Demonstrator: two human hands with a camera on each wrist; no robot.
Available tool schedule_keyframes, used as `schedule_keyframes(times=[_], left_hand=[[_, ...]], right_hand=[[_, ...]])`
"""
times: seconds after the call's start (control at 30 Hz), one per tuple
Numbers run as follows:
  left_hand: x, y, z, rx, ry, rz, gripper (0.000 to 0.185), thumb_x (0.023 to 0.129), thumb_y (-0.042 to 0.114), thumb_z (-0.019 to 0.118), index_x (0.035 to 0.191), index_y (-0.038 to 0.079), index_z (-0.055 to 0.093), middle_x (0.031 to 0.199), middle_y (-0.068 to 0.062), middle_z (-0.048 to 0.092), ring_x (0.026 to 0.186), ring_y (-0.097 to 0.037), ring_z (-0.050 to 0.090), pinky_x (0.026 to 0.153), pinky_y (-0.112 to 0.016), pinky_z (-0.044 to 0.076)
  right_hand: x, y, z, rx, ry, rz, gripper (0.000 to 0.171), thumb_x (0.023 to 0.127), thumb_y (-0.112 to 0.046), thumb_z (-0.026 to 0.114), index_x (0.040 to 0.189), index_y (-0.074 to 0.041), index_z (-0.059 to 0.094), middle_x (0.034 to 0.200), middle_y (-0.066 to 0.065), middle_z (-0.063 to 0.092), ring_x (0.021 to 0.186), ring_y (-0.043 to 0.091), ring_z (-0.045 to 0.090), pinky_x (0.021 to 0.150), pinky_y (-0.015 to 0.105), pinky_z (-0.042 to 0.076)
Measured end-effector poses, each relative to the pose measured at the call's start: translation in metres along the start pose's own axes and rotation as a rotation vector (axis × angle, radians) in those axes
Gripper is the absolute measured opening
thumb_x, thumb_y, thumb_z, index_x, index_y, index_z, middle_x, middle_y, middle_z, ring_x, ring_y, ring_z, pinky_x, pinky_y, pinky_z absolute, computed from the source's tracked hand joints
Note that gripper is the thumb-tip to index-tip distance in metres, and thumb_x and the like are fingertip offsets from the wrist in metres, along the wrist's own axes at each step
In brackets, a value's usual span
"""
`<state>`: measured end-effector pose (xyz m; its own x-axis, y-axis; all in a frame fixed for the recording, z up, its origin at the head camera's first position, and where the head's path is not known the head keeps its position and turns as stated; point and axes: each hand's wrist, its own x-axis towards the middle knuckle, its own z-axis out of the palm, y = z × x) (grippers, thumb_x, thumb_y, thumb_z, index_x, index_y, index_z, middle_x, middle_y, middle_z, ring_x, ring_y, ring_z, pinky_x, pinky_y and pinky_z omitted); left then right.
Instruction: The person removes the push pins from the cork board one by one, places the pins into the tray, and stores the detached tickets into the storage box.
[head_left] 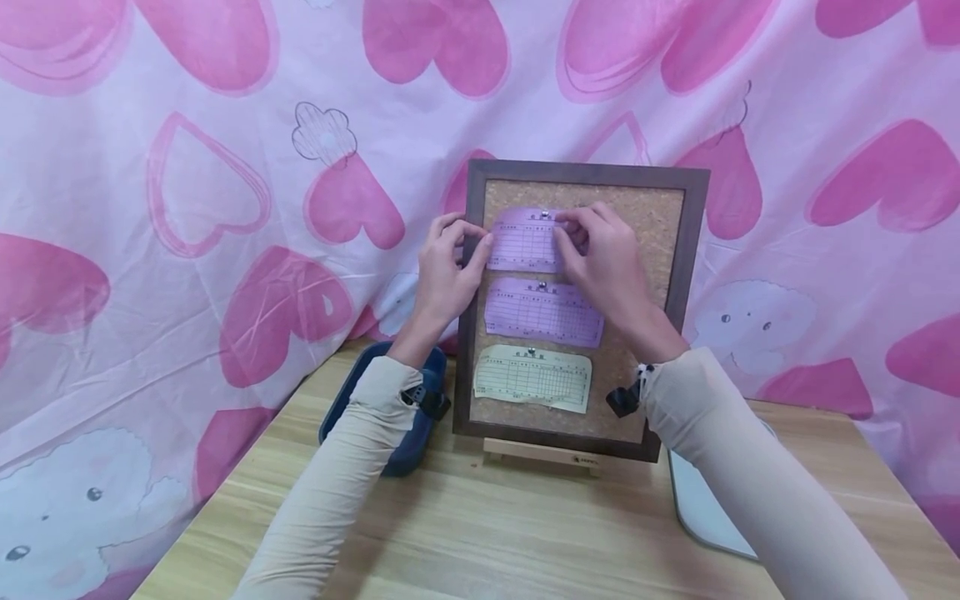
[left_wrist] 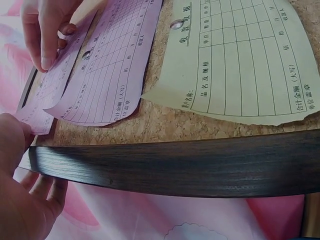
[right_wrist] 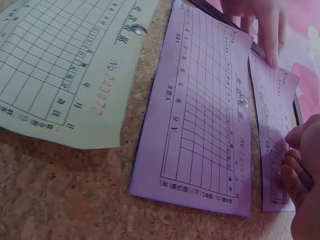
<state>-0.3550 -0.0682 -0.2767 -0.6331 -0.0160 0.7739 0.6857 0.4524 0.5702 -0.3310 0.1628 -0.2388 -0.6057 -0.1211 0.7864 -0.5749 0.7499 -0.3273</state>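
Note:
A framed corkboard stands upright on a small wooden easel. Pinned on it, one above another, are a purple receipt slip, a second purple slip and a pale green slip. My left hand pinches the top slip's left edge; its other fingers lie outside the frame edge, as the left wrist view shows. With curled fingertips, my right hand holds the same slip toward its right end, close beside its clear pushpin. That hand hides the slip's right end in the head view.
A dark blue tray sits left of the board, partly behind my left forearm. A pale flat board lies at the right under my right forearm. Behind the wooden table hangs a heart-patterned curtain.

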Motion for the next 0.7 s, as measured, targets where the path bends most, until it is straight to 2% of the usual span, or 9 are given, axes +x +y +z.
schedule_keyframes(times=[0.4,0.7], left_hand=[[0.002,0.0,0.0,-0.01,0.008,0.007,0.026,0.104,0.03,0.072,0.108,0.005,0.076,0.148,-0.018,0.058,0.108,-0.031,0.074,0.09,-0.042,0.067],[0.001,0.0,0.001,-0.018,0.016,0.0,0.026,0.104,0.03,0.073,0.108,0.005,0.077,0.147,-0.018,0.059,0.108,-0.03,0.073,0.087,-0.042,0.067]], right_hand=[[0.014,-0.006,0.001,0.006,-0.016,0.021,0.021,0.105,-0.018,0.071,0.118,-0.003,0.079,0.103,0.009,0.07,0.088,0.019,0.063,0.076,0.026,0.051],[0.017,-0.005,0.007,0.019,0.033,0.016,0.018,0.104,-0.014,0.072,0.114,-0.001,0.08,0.1,0.012,0.073,0.084,0.023,0.065,0.074,0.025,0.05]])
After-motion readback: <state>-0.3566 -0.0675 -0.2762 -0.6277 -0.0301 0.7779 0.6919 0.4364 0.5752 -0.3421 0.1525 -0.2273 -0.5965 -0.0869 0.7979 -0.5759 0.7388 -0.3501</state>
